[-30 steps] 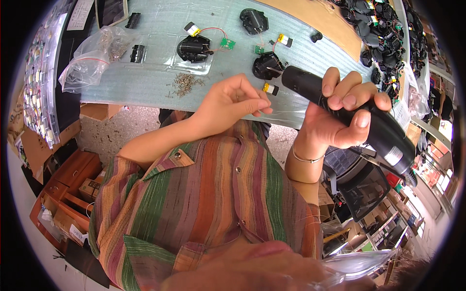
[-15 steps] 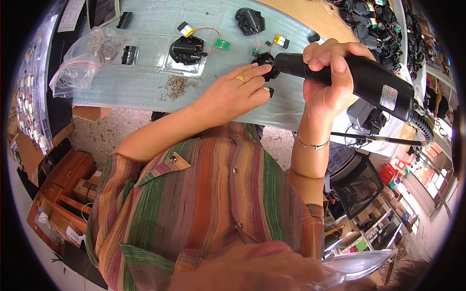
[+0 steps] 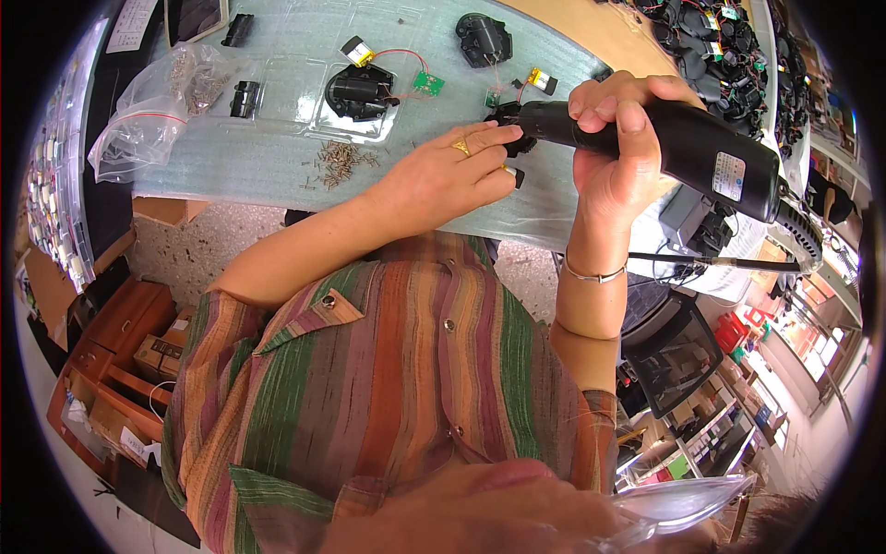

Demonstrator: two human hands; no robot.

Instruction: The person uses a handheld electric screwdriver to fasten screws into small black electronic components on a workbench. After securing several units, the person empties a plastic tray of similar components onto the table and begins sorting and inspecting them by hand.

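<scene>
My right hand (image 3: pixel 616 148) grips a black electric screwdriver (image 3: pixel 664 138), its tip pointing left onto a small black plastic part (image 3: pixel 513 129) on the table. My left hand (image 3: pixel 452 171), a ring on one finger, pinches and steadies that part right at the tip. A small pile of screws (image 3: pixel 338 159) lies to the left of my left hand. A second black part (image 3: pixel 358 90) with a red wire, a green circuit board (image 3: pixel 427 83) and a small battery sits in a clear tray behind it.
A foam-covered table (image 3: pixel 231 157) carries a clear bag of screws (image 3: pixel 152 111), another black part (image 3: pixel 484 37) and a battery pack (image 3: pixel 541 81). Several black assemblies are heaped at the far right (image 3: pixel 729 37). A black chair (image 3: pixel 674 351) stands below the table's right end.
My right hand has raised the screwdriver and swung it left until its tip meets the black part. My left hand has moved forward from the table's edge onto that part.
</scene>
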